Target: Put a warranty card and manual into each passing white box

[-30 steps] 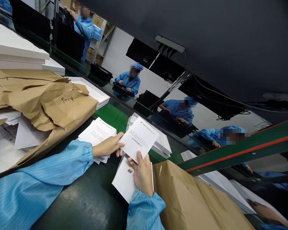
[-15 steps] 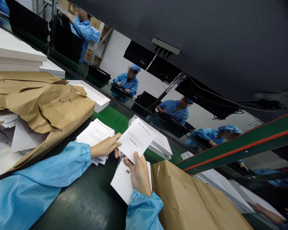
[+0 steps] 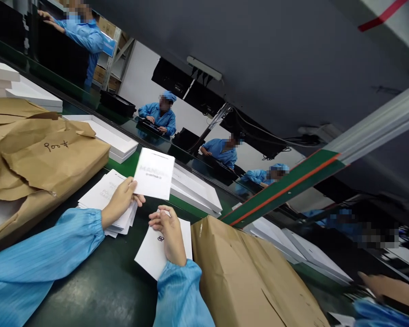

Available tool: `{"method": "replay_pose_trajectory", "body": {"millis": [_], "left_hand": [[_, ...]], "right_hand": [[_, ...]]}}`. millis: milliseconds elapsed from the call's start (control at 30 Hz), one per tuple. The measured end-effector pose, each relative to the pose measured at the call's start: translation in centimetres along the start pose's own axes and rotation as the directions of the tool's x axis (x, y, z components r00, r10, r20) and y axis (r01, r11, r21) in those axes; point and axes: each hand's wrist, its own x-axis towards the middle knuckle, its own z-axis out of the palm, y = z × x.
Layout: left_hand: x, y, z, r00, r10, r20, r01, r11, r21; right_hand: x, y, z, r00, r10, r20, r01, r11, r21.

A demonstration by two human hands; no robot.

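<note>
My left hand point(image 3: 122, 200) pinches a white manual point(image 3: 154, 176) by its lower left corner, holding it tilted above the bench. Its printed cover faces me, slightly blurred. Lower and to the right, my right hand point(image 3: 170, 234) has loosely bent fingers and is apart from the manual. Beneath that hand lies a white booklet or sheet point(image 3: 149, 254) bearing a small handwritten mark, partly covered by the fingers. Behind my left wrist rests a loose pile of white warranty booklets point(image 3: 100, 195) on the dark green bench point(image 3: 98, 281).
Torn brown paper packaging point(image 3: 54, 159) with papers inside stands at left. A brown paper package point(image 3: 245, 277) stands close to my right forearm. White box trays point(image 3: 197, 190) line the belt behind. A green beam point(image 3: 286, 190) slants across the right. Co-workers in blue sit opposite; another's hand point(image 3: 391, 290) shows at lower right.
My right hand has let go of the manual's lower edge and drawn away from it. My left hand now holds the manual alone, turned more upright. The view has swung rightward.
</note>
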Motion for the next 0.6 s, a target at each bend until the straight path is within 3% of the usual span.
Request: {"method": "replay_pose_trajectory", "body": {"millis": [67, 367, 600], "left_hand": [[0.11, -0.04, -0.17, 0.998, -0.004, -0.061, 0.002, 0.999, -0.034], [0.07, -0.25, -0.40, 0.999, -0.006, -0.051, 0.001, 0.994, -0.107], [0.00, 0.04, -0.33, 0.984, -0.052, 0.173, 0.051, 0.999, 0.012]], "right_hand": [[0.03, 0.07, -0.04, 1.000, -0.008, 0.013, 0.009, 0.999, -0.033], [-0.11, 0.11, -0.06, 1.000, -0.003, 0.003, 0.003, 0.999, -0.045], [-0.80, -0.04, -0.12, 0.991, 0.029, -0.129, -0.033, 0.999, -0.025]]}}
